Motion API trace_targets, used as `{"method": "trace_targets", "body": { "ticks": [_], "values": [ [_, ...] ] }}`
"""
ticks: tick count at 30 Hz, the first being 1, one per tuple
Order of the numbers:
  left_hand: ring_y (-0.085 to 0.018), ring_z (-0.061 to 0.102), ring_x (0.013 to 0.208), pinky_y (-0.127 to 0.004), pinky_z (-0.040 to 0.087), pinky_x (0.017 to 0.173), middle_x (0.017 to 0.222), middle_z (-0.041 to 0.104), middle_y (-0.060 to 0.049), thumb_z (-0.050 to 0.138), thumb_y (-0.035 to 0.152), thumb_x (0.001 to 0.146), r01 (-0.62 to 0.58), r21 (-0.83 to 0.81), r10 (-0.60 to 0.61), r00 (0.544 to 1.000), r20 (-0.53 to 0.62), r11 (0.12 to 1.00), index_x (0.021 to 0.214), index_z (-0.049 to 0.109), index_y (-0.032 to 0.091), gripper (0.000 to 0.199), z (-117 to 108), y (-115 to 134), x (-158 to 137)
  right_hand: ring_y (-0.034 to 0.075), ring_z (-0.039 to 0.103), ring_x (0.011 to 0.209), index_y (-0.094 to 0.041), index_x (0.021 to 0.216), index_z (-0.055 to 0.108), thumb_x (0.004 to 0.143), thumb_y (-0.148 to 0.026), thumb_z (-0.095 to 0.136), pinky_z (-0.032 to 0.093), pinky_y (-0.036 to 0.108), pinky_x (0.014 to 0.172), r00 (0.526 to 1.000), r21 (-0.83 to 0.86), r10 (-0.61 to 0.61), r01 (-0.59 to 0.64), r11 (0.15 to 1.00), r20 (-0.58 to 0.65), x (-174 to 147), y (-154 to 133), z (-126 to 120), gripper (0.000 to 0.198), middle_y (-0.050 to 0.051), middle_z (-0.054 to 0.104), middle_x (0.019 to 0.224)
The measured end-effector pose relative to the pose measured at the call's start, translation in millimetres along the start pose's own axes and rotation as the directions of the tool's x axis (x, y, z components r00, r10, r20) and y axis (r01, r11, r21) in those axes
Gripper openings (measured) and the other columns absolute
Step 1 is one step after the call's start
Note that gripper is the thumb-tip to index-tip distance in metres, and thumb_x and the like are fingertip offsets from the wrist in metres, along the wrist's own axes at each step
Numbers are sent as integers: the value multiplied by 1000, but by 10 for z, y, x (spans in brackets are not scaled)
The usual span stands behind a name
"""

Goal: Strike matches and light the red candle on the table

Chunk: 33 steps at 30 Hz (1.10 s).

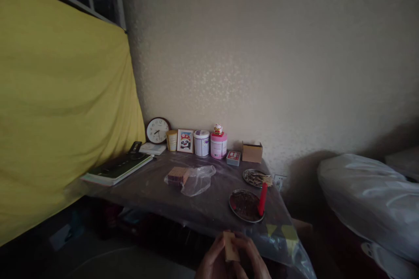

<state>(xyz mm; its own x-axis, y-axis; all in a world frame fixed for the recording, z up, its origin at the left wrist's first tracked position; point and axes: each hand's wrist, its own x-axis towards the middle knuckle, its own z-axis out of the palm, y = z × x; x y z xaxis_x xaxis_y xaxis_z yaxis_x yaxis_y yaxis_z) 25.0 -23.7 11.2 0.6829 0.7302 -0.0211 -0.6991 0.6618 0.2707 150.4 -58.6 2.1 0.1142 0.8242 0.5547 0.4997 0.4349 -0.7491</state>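
At the near edge of the table, my left hand (211, 258) and my right hand (250, 256) are closed together around a small tan matchbox (231, 247). The fingers grip it from both sides, and its lower end is partly hidden. Just beyond the hands, a red candle (262, 199) stands upright at the right side of a round metal plate (231, 209) with dark contents. Behind it, another round plate (245, 178) holds many thin pale sticks (264, 179). Left of the plates, a stack of small brown boxes (176, 175) lies partly inside a clear plastic bag (199, 181).
Along the wall stand a clock (158, 130), a yellow cup (172, 140), a panda picture (185, 141), white and pink tins (218, 146), a card box (233, 158) and an open carton (252, 154). A thick book (121, 169) lies left, beside a yellow curtain (65, 96).
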Motion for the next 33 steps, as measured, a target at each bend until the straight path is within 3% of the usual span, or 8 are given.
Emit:
{"method": "trace_targets", "body": {
  "ticks": [9, 14, 21, 29, 33],
  "values": [
    [-20, 58, 94, -28, 38, 85, 99, 67, -7, 61, 34, 78, -4, 66, 2, 999, 33, 998, 101, 67, 16, 30, -57, 7, 18, 22, 58, 110, -29, 109, 59, 83, -51, 51, 49, 28, 92, 999, 72, 28, -29, 997, 19, -16, -57, 4, 35, 5, 60, 120],
    [-18, 58, 92, -28, 37, 85, 98, 67, -6, 64, 33, 75, -58, 106, 55, 998, 33, 993, 99, 67, 19, 27, -63, 8, 27, 23, 56, 112, -27, 112, 58, 84, -45, 52, 46, 30, 95, 990, 91, 62, -74, 993, 125, 6, -136, -73, 33, 6, 59, 122],
    [-23, 54, 109, -33, 33, 98, 109, 65, -9, 61, 37, 78, -66, 163, 73, 997, -36, 984, 110, 62, 18, 37, -93, -35, -4, 25, 58, 110, -24, 120, 52, 85, -41, 52, 48, 34, 92, 955, 190, 195, -239, 952, 225, 22, -195, -104, 39, 8, 60, 121],
    [-24, 57, 106, -39, 37, 94, 113, 64, -10, 52, 39, 84, -105, 193, 102, 994, 25, 975, 119, 53, 22, 39, -222, -53, 28, 23, 60, 102, -23, 116, 53, 83, -43, 55, 49, 31, 86, 926, 278, 305, -361, 890, 224, 14, -215, -78, 39, 7, 64, 113],
    [-24, 59, 100, -39, 40, 90, 114, 61, -12, 52, 40, 84, -102, 214, 104, 995, 3, 971, 123, 48, 21, 43, -208, -64, 27, 24, 61, 98, -22, 113, 55, 80, -43, 58, 50, 33, 83, 899, 334, 367, -432, 838, 241, 5, -205, -57, 39, 7, 66, 108]
  ]
}}
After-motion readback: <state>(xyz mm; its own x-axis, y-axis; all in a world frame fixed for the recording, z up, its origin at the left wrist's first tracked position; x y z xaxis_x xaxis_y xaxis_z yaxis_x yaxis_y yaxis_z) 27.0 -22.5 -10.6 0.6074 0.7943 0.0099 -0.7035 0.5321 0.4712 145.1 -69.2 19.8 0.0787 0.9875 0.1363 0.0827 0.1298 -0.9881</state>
